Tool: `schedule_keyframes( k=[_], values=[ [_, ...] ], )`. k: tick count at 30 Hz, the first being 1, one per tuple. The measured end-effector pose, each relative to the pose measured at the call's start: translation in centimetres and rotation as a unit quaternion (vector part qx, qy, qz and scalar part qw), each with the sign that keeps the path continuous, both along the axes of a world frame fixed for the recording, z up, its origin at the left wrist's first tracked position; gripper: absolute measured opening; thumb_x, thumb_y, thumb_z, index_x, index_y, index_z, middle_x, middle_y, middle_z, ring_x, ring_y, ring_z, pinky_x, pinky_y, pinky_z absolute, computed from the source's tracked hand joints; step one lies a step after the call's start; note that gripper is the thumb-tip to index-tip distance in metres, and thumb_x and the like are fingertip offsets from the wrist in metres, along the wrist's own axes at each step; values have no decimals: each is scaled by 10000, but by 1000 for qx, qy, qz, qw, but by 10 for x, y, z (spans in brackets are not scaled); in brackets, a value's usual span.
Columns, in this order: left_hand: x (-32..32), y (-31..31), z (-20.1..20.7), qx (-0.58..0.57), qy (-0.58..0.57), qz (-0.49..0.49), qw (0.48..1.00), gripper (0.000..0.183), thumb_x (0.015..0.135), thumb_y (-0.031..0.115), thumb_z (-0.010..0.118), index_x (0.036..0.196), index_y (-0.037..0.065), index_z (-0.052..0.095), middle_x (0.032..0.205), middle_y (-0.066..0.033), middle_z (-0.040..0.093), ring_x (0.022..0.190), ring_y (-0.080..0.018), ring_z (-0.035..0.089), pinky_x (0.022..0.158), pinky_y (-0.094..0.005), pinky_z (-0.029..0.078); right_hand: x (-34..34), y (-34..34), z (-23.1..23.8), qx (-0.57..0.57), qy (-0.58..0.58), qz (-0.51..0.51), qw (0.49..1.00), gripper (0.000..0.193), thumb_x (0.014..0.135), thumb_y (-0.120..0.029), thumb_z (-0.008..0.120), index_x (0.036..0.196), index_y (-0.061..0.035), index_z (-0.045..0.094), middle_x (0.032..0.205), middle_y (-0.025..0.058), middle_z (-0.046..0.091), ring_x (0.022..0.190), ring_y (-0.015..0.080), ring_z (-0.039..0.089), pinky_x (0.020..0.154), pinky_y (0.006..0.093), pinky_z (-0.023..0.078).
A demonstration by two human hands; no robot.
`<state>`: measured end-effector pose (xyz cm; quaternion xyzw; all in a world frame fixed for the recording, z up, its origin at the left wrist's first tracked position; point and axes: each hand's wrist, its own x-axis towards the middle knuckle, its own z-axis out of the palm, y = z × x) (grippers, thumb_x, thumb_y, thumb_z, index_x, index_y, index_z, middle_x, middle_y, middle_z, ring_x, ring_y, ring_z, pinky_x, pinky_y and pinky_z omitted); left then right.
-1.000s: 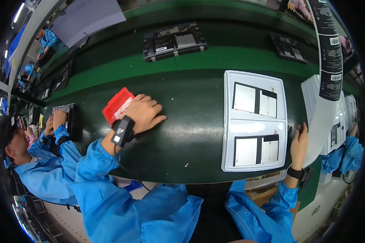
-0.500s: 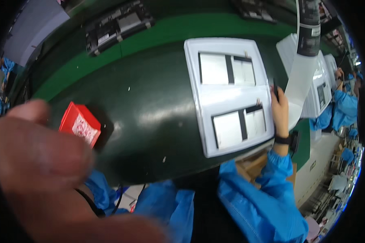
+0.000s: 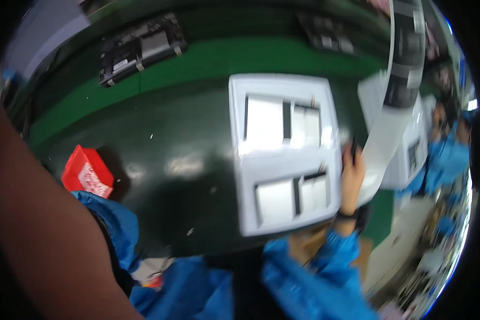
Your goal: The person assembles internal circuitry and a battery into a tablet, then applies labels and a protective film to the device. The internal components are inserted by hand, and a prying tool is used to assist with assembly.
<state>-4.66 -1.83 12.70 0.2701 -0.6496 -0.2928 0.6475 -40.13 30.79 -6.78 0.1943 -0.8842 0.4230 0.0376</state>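
My left hand [image 3: 42, 224] is raised very close to the camera at the left edge, large and blurred. Its fingers are out of the picture, so I cannot see whether they grip anything. My right hand [image 3: 353, 176], with a dark band at the wrist, is at the right edge of a white plastic tray [image 3: 245, 213]. Its fingers close round a small black object [image 3: 354, 150], too blurred to name. In the tray lie two flat battery packs with white faces and black strips, one farther [image 3: 265, 120] and one nearer [image 3: 274, 201].
A red folded-paper box [image 3: 90, 170] stands on the dark green table at left. Beside my right hand hangs a long backing strip with black labels [image 3: 402, 88]. More white trays [image 3: 410, 165] and a co-worker's blue sleeve [image 3: 445, 160] are beyond. Opened laptop bases [image 3: 144, 48] [image 3: 325, 33] lie at the back.
The view has shifted, so the tray sits lower and farther left. My left hand has come up past the camera, taking its fingers out of view. My right hand stays at the tray's edge.
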Motion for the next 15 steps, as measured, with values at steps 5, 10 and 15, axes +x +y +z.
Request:
schedule_keyframes(
  k=[5,10,15],
  values=[
    [-59,53,4,-90,140,26,986,530,987,525,570,1302,98,569,1233,-181,609,1107,-343,602,936,-488,502,17,14,-4,-173,-69,-15,982,236,1032,-103,547,1211,30,622,870,25,644,811,97,563,757,241,449],
    [-94,57,4,-178,232,-3,956,520,989,515,570,1306,102,563,1230,-181,606,1103,-342,603,931,-485,505,16,19,1,-185,-90,-46,978,214,1032,-94,529,1200,5,619,835,-24,625,664,26,455,582,187,325],
    [-131,52,12,-247,302,-103,915,511,992,506,570,1310,106,558,1227,-180,604,1098,-342,604,925,-483,509,0,12,-12,-160,-90,-28,983,213,1035,-103,530,1191,10,620,857,7,629,760,85,525,694,232,422]
  ],
)
